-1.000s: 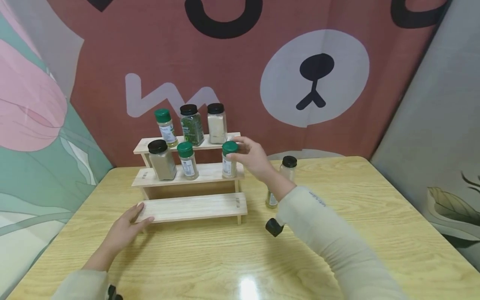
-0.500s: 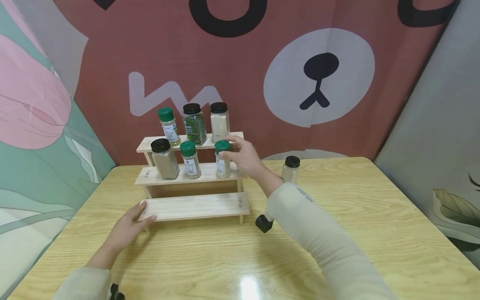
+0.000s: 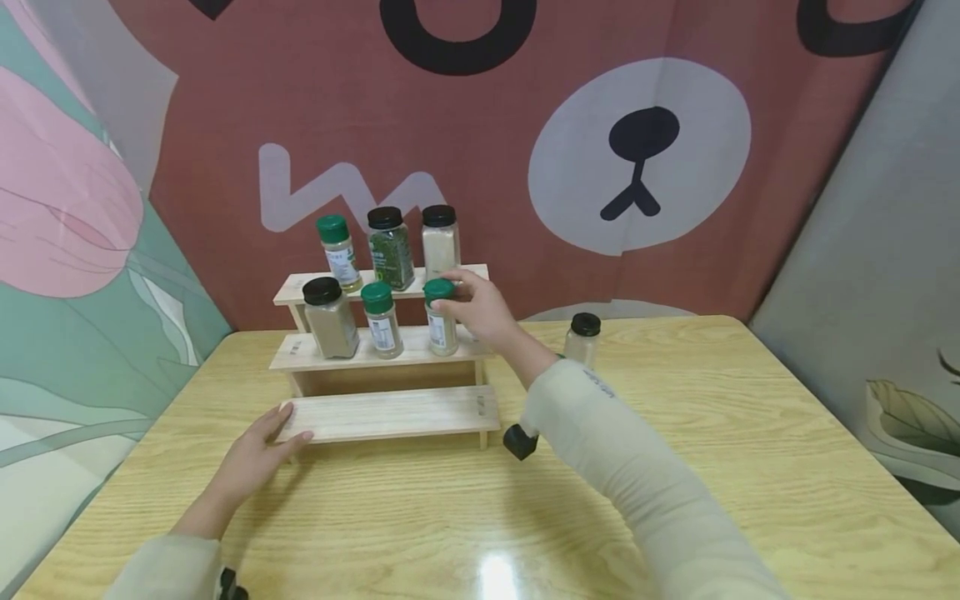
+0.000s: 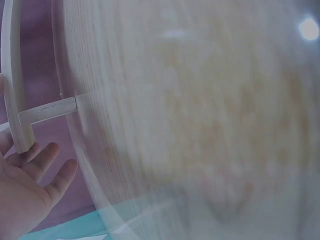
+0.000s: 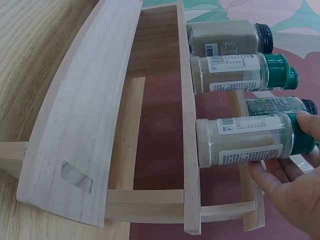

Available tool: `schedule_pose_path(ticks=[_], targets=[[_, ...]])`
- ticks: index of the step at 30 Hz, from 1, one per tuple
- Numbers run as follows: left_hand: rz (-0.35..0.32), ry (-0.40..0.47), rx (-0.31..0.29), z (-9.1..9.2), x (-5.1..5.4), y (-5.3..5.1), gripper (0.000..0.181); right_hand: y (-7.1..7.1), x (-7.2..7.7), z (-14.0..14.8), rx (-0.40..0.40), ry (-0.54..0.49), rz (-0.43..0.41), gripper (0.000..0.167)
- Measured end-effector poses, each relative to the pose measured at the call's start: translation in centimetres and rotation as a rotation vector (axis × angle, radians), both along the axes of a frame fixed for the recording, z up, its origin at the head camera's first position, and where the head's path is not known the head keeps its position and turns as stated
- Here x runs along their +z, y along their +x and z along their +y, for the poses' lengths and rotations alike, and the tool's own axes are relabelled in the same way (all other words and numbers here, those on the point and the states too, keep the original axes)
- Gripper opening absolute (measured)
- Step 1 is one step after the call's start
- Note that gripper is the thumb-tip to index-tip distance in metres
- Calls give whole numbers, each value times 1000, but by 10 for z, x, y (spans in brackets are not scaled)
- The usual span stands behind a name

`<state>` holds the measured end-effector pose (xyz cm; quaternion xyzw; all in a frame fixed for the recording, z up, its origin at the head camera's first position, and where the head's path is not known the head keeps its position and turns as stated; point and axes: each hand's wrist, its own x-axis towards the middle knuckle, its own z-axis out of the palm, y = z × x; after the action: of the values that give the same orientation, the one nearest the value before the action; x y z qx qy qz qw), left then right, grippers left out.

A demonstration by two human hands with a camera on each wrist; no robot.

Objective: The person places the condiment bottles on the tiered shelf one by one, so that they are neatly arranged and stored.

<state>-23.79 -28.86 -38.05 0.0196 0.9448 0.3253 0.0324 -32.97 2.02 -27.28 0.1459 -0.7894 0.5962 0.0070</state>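
A three-tier wooden spice rack (image 3: 390, 415) stands on the table. My right hand (image 3: 483, 312) holds a green-capped spice jar (image 3: 441, 329) by its cap, thumb on one side and fingers on the other. That jar is upright on the middle shelf, its base against the board in the right wrist view. To its left stand another green-capped jar (image 3: 382, 325) and a black-capped jar (image 3: 330, 321). My left hand (image 3: 251, 454) holds the left end of the lowest shelf between thumb and fingers; the left wrist view shows fingers (image 4: 62, 177) reaching past the board's end.
The top shelf carries a green-capped jar (image 3: 342, 258), a jar of green flakes (image 3: 391, 254) and a black-capped jar of pale powder (image 3: 441, 246). Right of the rack, another black-capped jar (image 3: 582, 342) stands partly behind my right forearm. A printed curtain (image 3: 480, 150) hangs behind the table.
My right hand has moved left along the middle shelf with the green-capped spice jar, nearer the other green-capped jar. The left hand keeps its hold on the lowest shelf.
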Motion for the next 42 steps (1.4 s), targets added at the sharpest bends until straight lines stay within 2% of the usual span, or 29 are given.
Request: schedule_pose_path(ticks=[7,14,22,27,35,42], targets=[[10,3,-2,-1,-1,0,83,16,12,-2,11,-19,6,45],[-3,8,3,0,-1,0,84,-3,-4,-3,-6,-27,36,47],[5,4,2,0,-2,-1,84,2,0,3,-20,-20,51,46],[11,-1,1,-1,-1,0,83,6,4,18,-36,19,63,47],[18,-2,-18,-1,-2,-1,82,17,7,56,-61,36,35,48],[35,17,-32,-3,-3,0,80,28,3,86,-99,24,19,46]])
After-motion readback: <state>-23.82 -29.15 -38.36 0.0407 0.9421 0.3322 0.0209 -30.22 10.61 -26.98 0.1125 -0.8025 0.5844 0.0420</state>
